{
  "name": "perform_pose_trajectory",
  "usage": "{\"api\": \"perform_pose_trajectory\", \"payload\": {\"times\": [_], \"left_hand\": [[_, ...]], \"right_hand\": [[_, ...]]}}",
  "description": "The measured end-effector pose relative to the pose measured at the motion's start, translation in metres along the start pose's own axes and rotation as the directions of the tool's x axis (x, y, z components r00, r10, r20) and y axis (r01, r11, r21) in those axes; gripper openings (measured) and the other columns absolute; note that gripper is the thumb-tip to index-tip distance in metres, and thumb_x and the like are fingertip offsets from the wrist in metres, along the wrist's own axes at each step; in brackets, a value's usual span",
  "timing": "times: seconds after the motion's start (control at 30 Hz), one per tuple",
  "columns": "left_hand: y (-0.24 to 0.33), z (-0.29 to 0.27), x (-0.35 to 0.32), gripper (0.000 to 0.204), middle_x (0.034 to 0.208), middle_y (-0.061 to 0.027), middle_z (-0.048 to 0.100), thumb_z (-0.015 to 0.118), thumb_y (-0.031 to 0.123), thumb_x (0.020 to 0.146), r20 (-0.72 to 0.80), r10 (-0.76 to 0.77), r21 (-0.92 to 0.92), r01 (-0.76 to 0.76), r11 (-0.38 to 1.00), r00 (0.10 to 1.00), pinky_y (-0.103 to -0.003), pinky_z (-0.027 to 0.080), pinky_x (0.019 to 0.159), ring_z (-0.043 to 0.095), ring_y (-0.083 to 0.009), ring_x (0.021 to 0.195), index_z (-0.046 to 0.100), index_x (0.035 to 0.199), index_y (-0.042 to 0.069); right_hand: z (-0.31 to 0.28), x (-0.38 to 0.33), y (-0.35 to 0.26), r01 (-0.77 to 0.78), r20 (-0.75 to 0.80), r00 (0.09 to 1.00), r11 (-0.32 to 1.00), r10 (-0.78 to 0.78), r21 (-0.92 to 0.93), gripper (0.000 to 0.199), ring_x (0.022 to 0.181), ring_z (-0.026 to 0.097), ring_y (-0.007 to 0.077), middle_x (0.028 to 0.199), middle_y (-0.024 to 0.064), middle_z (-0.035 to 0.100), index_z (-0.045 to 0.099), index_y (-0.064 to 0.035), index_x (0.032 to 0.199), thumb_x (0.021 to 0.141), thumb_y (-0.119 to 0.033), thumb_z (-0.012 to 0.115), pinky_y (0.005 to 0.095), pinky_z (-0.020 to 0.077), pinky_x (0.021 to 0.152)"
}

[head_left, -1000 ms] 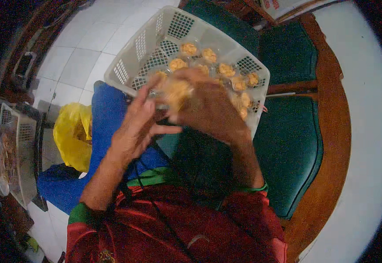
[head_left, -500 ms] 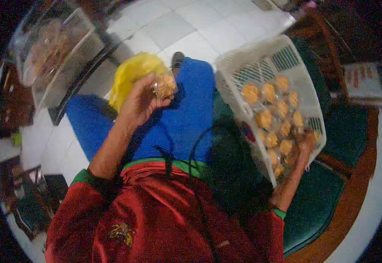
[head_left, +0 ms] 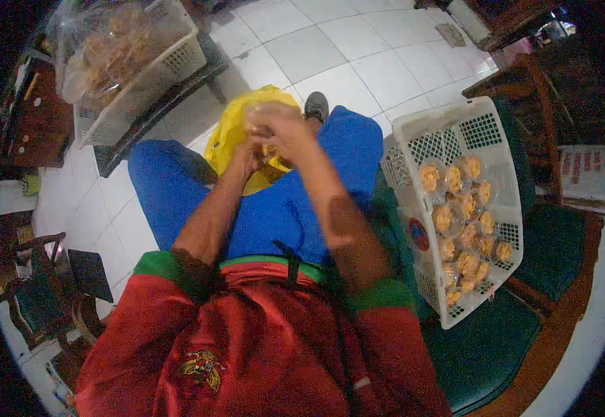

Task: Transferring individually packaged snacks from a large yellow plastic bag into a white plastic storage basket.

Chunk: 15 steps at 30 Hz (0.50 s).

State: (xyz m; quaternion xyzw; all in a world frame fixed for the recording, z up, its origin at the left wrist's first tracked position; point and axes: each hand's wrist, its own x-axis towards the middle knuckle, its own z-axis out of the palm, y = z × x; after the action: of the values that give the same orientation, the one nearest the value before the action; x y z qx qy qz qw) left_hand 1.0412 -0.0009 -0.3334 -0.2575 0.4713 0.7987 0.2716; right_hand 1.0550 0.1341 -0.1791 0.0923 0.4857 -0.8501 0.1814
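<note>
My left hand [head_left: 248,161] is closed round a small clear pack of orange-brown snack [head_left: 268,151], mostly hidden by my fingers, above my lap. Right over it is my right hand [head_left: 278,126], blurred, so whether its fingers grip the pack cannot be told. A yellow plastic bag [head_left: 227,132] lies behind and beneath both hands, by my left knee. To my right, a white plastic crate [head_left: 413,187] stands tilted, with several similar clear packs of orange-brown snack [head_left: 468,201] in it.
The crate rests on a green-cushioned wooden seat [head_left: 497,347]. At the far left, another white crate [head_left: 136,90] on a dark-edged stand holds clear bags of brown snack [head_left: 118,52]. A wooden chair [head_left: 38,292] is at left. White tiles [head_left: 316,52] cover the floor.
My right hand has left the crate and moved left to meet my left hand at the pack. The left hand still holds the pack. The whole view has shifted.
</note>
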Motion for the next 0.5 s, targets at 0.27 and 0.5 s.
{"api": "perform_pose_trajectory", "payload": {"times": [0.27,0.5], "left_hand": [[-0.009,-0.054,0.025,0.034,0.094,-0.0088,0.058,0.065,0.029,0.082,-0.034,-0.03,0.08,0.033,0.996,0.999,-0.041,0.047,0.062,0.056,-0.0242,0.082,0.053,0.108,0.011],[-0.054,-0.019,0.091,0.057,0.108,-0.019,0.061,0.067,0.032,0.078,0.325,0.454,0.68,-0.539,0.497,0.83,-0.043,0.048,0.08,0.059,-0.0298,0.093,0.048,0.128,0.012]], "right_hand": [[-0.105,0.153,0.178,-0.375,-0.296,0.907,0.253,0.3,-0.892,0.035,0.089,0.056,0.0233,0.107,0.0093,0.059,0.057,-0.0082,0.113,0.081,-0.019,0.065,0.0401,0.0507,0.071],[-0.132,0.133,0.156,0.152,-0.242,0.884,0.737,-0.399,-0.659,0.051,0.103,0.057,0.0264,0.124,0.0068,0.056,0.056,-0.0121,0.121,0.085,-0.048,0.05,0.0404,0.0474,0.089]]}}
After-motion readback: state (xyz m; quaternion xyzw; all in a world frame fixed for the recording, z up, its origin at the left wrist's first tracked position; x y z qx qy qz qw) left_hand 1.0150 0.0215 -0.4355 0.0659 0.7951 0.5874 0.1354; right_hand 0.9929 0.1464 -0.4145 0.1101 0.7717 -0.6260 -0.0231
